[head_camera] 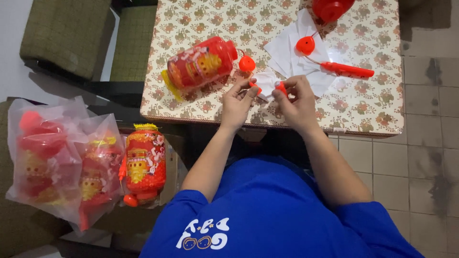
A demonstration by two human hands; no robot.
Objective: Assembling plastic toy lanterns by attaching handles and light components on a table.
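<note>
Over the tabletop [363, 119] edge, left hand [237, 102] and right hand [297, 102] are each pinching a small red piece [281, 88], facing across a narrow gap.

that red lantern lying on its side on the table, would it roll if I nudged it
Probably: the red lantern is cylindrical and lies on its side on the flat floral table. Its yellow tassel end and cap may limit rolling. It looks like thin plastic, so likely light and easily dented.

Lantern [201, 64] on table [363, 114], left of handle stick [346, 69].
</note>
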